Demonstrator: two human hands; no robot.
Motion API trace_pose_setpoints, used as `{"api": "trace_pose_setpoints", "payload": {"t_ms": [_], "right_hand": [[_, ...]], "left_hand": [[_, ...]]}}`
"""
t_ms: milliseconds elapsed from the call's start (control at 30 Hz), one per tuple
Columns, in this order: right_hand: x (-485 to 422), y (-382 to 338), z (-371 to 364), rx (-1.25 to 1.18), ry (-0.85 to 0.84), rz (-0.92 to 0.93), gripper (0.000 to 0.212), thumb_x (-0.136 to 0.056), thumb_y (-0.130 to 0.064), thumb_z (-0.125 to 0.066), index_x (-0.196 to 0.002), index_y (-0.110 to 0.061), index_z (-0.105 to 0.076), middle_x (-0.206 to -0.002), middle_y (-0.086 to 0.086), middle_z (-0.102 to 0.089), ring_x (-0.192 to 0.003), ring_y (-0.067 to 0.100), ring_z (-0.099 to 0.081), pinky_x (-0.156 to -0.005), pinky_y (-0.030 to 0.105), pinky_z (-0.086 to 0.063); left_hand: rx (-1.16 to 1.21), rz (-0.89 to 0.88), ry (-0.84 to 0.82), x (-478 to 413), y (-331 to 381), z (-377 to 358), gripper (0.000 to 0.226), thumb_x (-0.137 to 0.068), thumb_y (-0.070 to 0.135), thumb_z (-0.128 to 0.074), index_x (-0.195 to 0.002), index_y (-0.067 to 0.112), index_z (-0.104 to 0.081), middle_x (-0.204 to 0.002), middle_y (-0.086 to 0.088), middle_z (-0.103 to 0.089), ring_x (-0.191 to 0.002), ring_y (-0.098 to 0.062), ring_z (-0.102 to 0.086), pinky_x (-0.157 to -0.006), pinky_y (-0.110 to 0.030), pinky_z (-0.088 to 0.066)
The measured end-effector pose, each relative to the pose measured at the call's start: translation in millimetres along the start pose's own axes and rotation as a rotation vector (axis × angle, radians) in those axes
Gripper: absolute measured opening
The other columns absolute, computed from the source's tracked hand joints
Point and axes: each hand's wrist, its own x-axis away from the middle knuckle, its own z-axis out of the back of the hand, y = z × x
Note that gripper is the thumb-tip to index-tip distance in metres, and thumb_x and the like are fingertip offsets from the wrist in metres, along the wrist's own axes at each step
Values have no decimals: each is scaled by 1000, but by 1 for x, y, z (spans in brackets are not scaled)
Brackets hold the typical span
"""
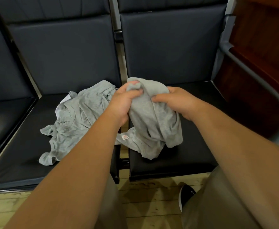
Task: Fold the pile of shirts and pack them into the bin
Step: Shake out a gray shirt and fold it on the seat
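We grip a bunched grey shirt point(152, 119) in our left hand point(124, 101) and right hand point(176, 101), and next must spread it flat to fold.

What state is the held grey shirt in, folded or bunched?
Bunched, not folded. The grey shirt hangs crumpled from the left hand and right hand, its lower part draped on the seat.

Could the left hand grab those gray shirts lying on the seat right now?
Probably yes. The pile of shirts lies right beside the left hand, nothing between them. But that hand is busy: it and the right hand grip another gray shirt, so it must let go first.
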Motion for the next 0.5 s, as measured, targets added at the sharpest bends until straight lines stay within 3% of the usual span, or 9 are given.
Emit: {"api": "trace_pose_setpoints", "payload": {"t_ms": [133, 233, 333, 400, 500], "right_hand": [[3, -6, -8, 23, -28, 17, 30, -88, -46, -77, -115, -34, -74, -102, -12, -80, -96, 7, -76, -89, 34, -58], [0, -5, -13, -57, 147, 76, 34, -89, -55, -74, -117, -36, -70, -106, -11, -78, -99, 9, -75, -87, 37, -60], [-5, 0, -13, -100, 244, 115, 16, -100, -47, -65, -112, -41, -74, -106, -13, -77, -101, 10, -73, -90, 41, -62], [-8, 4, -10, -155, 275, 70, 17, -105, -40, -58, -103, -44, -75, -107, -12, -77, -104, 13, -72, -91, 45, -62], [-12, 7, -8, -247, 294, -25, 19, -105, -38, -56, -100, -42, -74, -109, -7, -77, -106, 20, -72, -91, 49, -61]], "left_hand": [[-238, -137, -68, 2, -2, -3, 55, -86, -12, -59, -124, 26, -74, -125, -2, -75, -119, -20, -70, -102, -40, -58], [-313, -147, -108, 6, 0, -9, 66, -83, -18, -56, -128, 27, -70, -127, 0, -72, -117, -12, -69, -94, -25, -56], [-378, -131, -91, 8, 3, -8, 73, -83, -18, -55, -130, 37, -69, -127, 9, -72, -115, -2, -67, -95, -21, -55], [-399, -134, -80, 11, 5, -8, 73, -84, -15, -53, -132, 36, -71, -126, 13, -73, -115, 0, -67, -96, -21, -55], [-334, -126, -38, 18, 10, -11, 56, -89, -3, -56, -124, 35, -77, -117, 12, -77, -102, 2, -71, -81, -15, -56]]}}
